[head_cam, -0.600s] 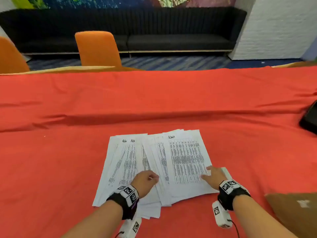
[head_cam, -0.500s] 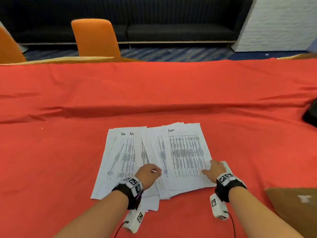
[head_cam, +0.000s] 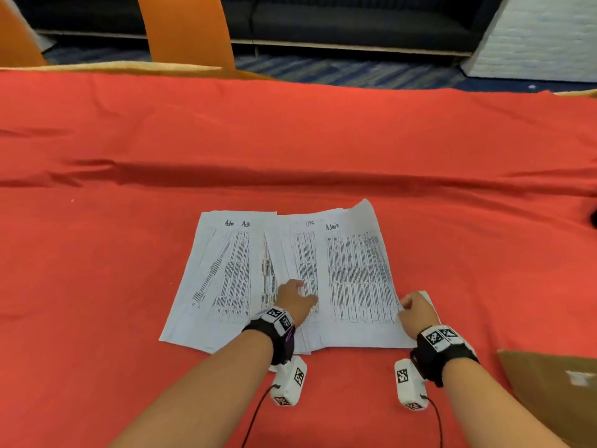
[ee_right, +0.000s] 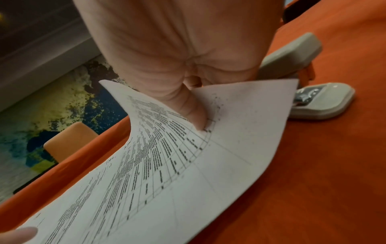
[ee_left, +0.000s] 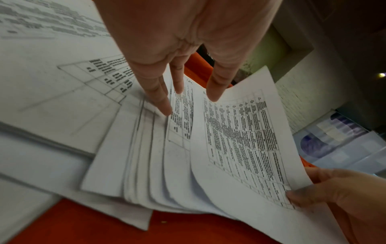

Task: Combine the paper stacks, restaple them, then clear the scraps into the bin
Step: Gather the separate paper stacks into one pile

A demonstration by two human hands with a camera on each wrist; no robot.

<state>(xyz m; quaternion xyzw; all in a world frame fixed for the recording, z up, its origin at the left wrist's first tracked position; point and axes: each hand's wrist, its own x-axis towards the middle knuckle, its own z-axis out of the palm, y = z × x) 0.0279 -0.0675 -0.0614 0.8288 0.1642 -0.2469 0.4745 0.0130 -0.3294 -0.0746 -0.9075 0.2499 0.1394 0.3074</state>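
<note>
The right hand (head_cam: 415, 310) pinches the limp, bending top sheet (head_cam: 358, 273) at its near edge, the left hand's (head_cam: 295, 300) straight fingers pinning the slippery fanned papers (head_cam: 226, 270) beside it.

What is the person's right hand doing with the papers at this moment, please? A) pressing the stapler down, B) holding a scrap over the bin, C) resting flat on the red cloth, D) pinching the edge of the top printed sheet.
D: the right hand pinches the lifted, curling top sheet by its edge, with the thumb on top, while the stapler lies untouched on the cloth beyond the sheet.
</note>
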